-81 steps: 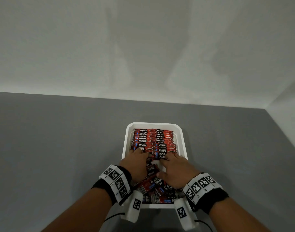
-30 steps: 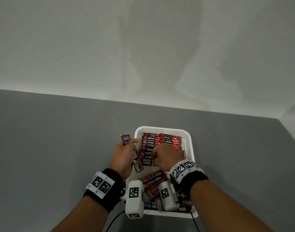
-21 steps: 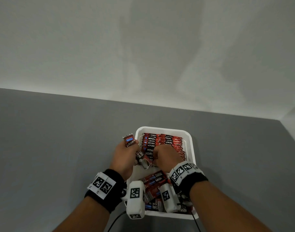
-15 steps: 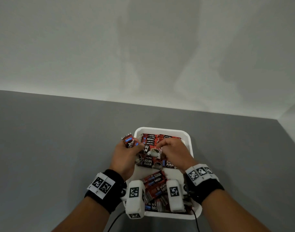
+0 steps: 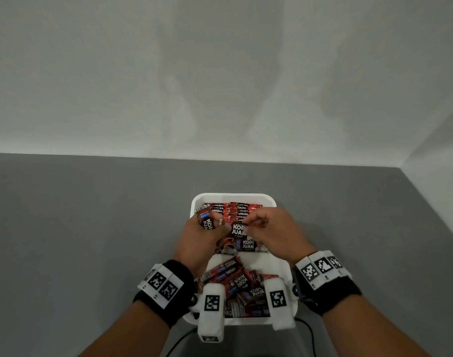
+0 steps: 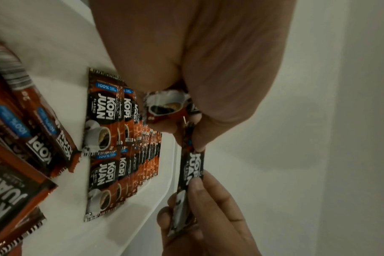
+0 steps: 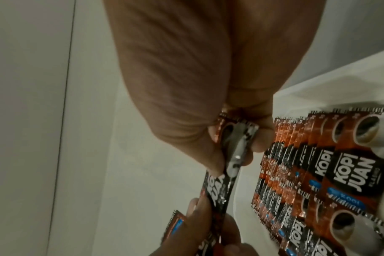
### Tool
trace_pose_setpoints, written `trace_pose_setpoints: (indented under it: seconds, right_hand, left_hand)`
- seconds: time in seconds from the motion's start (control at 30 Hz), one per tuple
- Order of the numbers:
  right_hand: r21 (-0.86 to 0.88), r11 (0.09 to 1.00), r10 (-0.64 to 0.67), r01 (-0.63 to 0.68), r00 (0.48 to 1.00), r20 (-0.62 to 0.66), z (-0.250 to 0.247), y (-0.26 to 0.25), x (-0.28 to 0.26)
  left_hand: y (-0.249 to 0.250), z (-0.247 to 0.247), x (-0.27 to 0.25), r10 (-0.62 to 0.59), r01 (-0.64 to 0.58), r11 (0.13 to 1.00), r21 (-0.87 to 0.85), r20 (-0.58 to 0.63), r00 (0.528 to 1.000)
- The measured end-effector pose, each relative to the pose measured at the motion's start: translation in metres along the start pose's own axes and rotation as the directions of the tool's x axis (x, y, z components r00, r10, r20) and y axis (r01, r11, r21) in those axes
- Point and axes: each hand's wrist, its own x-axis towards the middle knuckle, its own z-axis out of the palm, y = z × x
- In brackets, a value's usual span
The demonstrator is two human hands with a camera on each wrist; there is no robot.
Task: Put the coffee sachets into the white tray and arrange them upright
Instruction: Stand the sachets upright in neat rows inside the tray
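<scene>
My left hand (image 5: 203, 237) grips spare sachets (image 5: 206, 220). My right hand (image 5: 270, 234) pinches one sachet (image 5: 238, 230) above the white tray (image 5: 282, 266). I'd seat it vertical against the front row (image 5: 242, 244), logo facing me; loose pile (image 5: 237, 284) waits.

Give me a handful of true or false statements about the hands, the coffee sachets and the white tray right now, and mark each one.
1. Both hands hold one red-and-black foil coffee sachet between them. True; the left hand and right hand each pinch it.
2. The rectangular white plastic tray holds no sachets. False; upright rows fill its far end.
3. Loose sachets lie jumbled at the tray's near end. True.
4. The left hand holds only that one sachet. False; it grips more sachets.
5. The tray stands on a wooden table. False; it stands on a grey surface.
</scene>
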Motion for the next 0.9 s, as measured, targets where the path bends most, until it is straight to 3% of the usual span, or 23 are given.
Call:
trace_pose_setpoints:
  seconds: [0.1, 0.2, 0.3, 0.43, 0.6, 0.8, 0.9]
  right_hand:
    - [-0.148, 0.989, 0.011, -0.012, 1.000, -0.005, -0.004, 0.007, 0.008]
    - [-0.350, 0.936, 0.065, -0.028, 0.993, 0.095, -0.003, 0.020, 0.014]
    - [-0.556, 0.831, 0.119, -0.004, 0.978, 0.171, 0.011, 0.029, 0.019]
    - [-0.723, 0.690, 0.116, 0.029, 0.982, 0.149, 0.026, 0.034, 0.024]
    - [-0.823, 0.564, 0.101, 0.069, 0.983, 0.151, 0.033, 0.033, 0.027]
    - [-0.727, 0.681, 0.083, 0.087, 0.977, 0.195, 0.028, 0.024, 0.020]
    - [-0.658, 0.745, 0.109, 0.108, 0.954, 0.280, 0.025, 0.024, 0.006]
  left_hand:
    - [0.002, -0.001, 0.000, -0.033, 0.034, 0.999, 0.010, -0.038, 0.999]
    - [0.004, -0.009, 0.000, -0.106, 0.105, 0.994, -0.013, -0.040, 0.994]
    - [0.002, -0.014, 0.002, -0.130, 0.131, 0.991, 0.004, -0.068, 0.989]
    - [0.001, -0.016, 0.002, -0.152, 0.157, 0.986, 0.051, -0.089, 0.984]
    - [-0.006, -0.018, 0.004, -0.171, 0.180, 0.965, 0.191, -0.065, 0.983]
    - [-0.009, -0.014, 0.008, -0.226, 0.177, 0.891, 0.418, 0.071, 0.972]
    - [-0.012, -0.016, 0.009, -0.239, 0.142, 0.842, 0.521, 0.124, 0.963]
